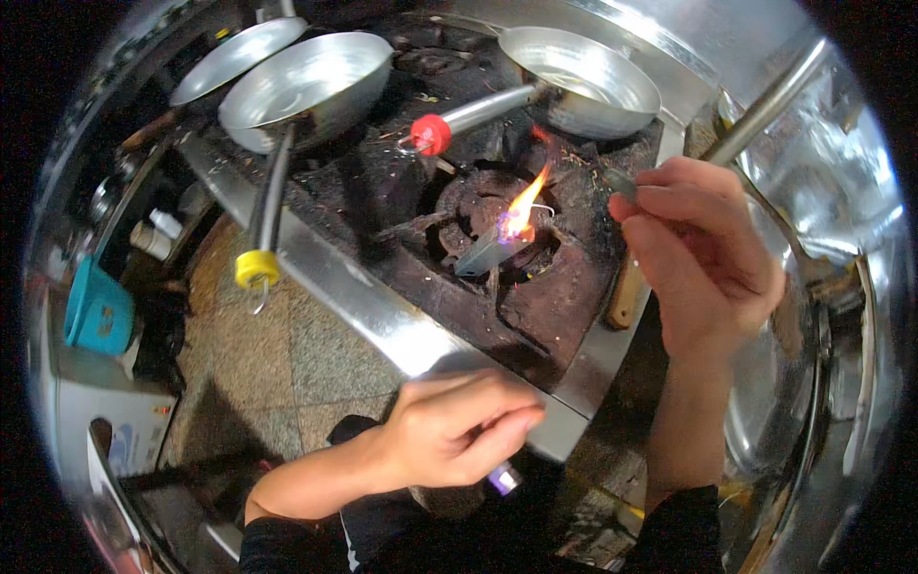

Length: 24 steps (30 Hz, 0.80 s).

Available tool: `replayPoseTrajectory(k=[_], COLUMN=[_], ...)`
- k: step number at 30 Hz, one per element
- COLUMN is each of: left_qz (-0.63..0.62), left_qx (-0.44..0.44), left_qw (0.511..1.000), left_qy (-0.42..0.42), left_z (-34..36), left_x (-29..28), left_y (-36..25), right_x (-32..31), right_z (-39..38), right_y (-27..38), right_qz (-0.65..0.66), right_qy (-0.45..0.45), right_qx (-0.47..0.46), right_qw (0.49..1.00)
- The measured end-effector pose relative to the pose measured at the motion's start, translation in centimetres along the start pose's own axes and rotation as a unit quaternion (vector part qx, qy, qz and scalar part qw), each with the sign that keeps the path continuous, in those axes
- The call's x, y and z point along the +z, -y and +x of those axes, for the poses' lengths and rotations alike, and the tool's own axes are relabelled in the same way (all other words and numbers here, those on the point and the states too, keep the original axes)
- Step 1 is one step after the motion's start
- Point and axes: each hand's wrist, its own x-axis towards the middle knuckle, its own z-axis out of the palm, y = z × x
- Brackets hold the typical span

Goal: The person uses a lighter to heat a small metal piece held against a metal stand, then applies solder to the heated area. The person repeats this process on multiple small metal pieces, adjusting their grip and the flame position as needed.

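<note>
My left hand (464,429) is closed in a fist above the stove's front edge. A small purple and silver cylinder (505,478), which looks like a lighter, pokes out beneath its fingers. To the right, my right hand (712,253) pinches a small grey-green piece (621,184) between thumb and fingertips; its kind is unclear. Between and beyond the hands is a gas burner (459,201). On it lies a flat grey strip (483,254), with an orange flame (524,206) rising from its far end. Both hands are apart from the flame.
Hammered metal pans stand on the stove: one with a yellow-tipped handle (306,91), one with a red-tipped handle (580,81), another (244,57) far left. A wooden handle (626,295) lies beside the burner. A blue basket (98,308) is at left, a metal pole (765,105) at right.
</note>
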Motion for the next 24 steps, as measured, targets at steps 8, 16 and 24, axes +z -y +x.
replayPoseTrajectory(k=[8,16,24], left_qz=[0.153,0.052,0.027], left_qx=[0.163,0.277,0.289], left_qw=[0.971,0.958,0.947], left_qy=[0.083,0.055,0.135], left_z=[-0.2,2.0,1.6], left_x=[-7.7,-9.6,-11.5], left_y=[3.9,7.1,7.8], right_x=[3.0,7.1,10.5], right_z=[-2.3,-3.3,-4.0], right_y=[2.2,6.5,6.1], right_qz=[-0.316,-0.439,-0.554], right_qy=[-0.001,0.001,-0.051], right_qx=[-0.089,-0.025,-0.079], right_qw=[0.944,0.898,0.827])
